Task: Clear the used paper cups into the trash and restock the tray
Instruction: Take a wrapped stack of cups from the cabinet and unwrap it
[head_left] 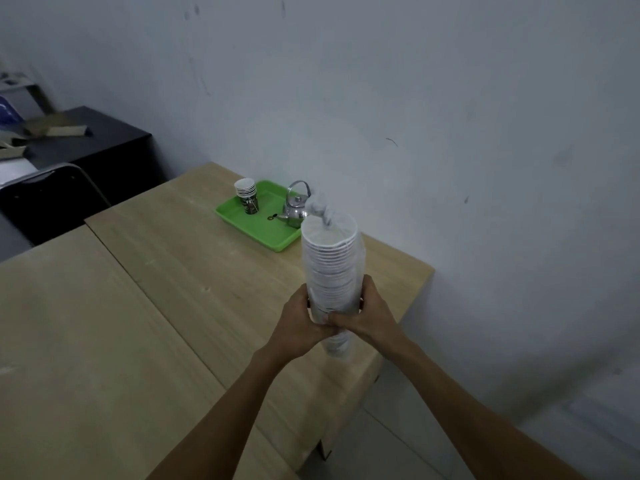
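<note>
Table (173, 271), far edge by the wall: green tray (239, 221), short stack of cups (246, 199) in its left corner, kettle (296, 209) at its right side. Near right edge: left hand (298, 317) and right hand (367, 313), fingers curled and clamped on the lower part of a wrapped sleeve of cups (330, 261). Sleeve's long axis near upright. Knot (320, 207) at the top end, well above both grips. Tray lies ahead and left, so left hand sits slightly nearer. Judgement: unknotting comes next, one hand must climb.
</note>
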`<state>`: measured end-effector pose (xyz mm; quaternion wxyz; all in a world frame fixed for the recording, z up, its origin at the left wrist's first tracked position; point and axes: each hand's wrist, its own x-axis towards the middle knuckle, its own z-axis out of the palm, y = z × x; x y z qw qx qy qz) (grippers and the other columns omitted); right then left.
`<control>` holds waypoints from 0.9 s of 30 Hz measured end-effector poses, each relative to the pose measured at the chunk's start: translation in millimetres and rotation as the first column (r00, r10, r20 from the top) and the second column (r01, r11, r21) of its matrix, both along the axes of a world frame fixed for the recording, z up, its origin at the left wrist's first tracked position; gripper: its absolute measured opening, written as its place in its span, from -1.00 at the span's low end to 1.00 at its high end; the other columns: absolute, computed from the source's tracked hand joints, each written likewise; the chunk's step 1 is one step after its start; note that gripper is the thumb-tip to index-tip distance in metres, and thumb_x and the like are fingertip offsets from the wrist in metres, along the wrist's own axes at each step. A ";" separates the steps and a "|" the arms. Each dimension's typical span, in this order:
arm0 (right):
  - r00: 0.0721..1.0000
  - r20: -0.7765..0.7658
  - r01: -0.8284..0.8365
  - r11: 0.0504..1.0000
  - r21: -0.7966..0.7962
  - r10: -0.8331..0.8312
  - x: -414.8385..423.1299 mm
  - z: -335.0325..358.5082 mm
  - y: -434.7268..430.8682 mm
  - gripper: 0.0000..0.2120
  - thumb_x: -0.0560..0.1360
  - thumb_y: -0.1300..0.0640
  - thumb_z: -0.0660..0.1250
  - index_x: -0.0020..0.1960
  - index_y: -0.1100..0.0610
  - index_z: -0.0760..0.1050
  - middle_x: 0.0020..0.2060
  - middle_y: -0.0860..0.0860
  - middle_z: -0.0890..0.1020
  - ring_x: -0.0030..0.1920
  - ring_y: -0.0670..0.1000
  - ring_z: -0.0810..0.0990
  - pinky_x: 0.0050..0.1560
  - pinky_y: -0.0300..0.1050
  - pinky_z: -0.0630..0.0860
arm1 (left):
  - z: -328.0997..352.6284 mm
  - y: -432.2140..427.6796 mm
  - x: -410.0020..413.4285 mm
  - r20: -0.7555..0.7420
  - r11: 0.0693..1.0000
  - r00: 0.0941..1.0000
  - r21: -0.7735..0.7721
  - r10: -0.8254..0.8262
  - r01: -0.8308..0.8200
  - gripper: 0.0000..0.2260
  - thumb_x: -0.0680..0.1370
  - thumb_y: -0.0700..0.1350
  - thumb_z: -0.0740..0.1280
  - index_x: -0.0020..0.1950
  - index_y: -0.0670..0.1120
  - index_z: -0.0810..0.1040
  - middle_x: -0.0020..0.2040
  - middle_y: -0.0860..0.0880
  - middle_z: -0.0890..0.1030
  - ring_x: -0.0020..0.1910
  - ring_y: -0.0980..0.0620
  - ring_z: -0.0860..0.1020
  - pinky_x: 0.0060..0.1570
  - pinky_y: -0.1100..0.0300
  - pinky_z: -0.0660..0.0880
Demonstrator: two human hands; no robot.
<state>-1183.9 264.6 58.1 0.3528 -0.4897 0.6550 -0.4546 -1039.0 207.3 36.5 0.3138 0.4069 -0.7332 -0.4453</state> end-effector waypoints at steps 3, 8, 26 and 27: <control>1.000 -0.001 0.019 1.000 0.019 -0.019 -2.1 -5.6 -17.0 -0.28 0.27 0.11 0.58 0.29 0.10 0.27 0.15 -0.04 0.49 0.09 -0.07 0.50 0.00 -0.19 0.49 | -8.2 -17.6 -3.0 -0.017 1.000 1.000 0.017 0.010 -0.009 -0.37 0.25 -0.19 0.62 0.23 -0.04 0.43 0.07 0.17 0.56 0.03 0.41 0.52 -0.13 0.47 0.46; 0.998 0.012 0.069 0.997 0.032 -0.069 -0.8 -15.5 -36.0 -0.27 0.27 0.14 0.58 0.30 0.08 0.26 0.10 -0.11 0.46 0.09 -0.10 0.48 -0.04 -0.27 0.44 | -22.3 -43.0 -7.1 -0.019 0.999 0.999 0.043 -0.027 0.028 -0.38 0.23 -0.20 0.63 0.21 -0.05 0.44 0.07 0.17 0.57 0.02 0.39 0.54 -0.12 0.46 0.46; 0.992 0.045 0.116 0.993 -0.015 -0.115 -3.4 -23.7 -49.2 -0.27 0.18 -0.03 0.59 0.25 0.02 0.32 0.13 -0.16 0.51 0.13 -0.17 0.51 -0.01 -0.25 0.50 | 3.7 -63.0 3.6 -0.200 0.978 0.962 -0.129 -0.189 0.165 -0.34 0.36 -0.01 0.34 0.44 -0.01 0.23 0.36 0.11 0.41 0.34 0.10 0.39 0.23 0.30 0.36; 0.995 0.025 0.092 0.996 -0.020 -0.092 -3.9 -20.4 -48.2 -0.28 0.22 0.00 0.60 0.26 0.03 0.32 0.14 -0.16 0.51 0.13 -0.17 0.50 0.00 -0.26 0.50 | 10.2 -60.9 3.8 -0.245 0.984 0.960 -0.145 -0.138 0.105 -0.35 0.36 0.00 0.31 0.44 -0.07 0.25 0.37 0.06 0.41 0.34 0.05 0.39 0.24 0.24 0.36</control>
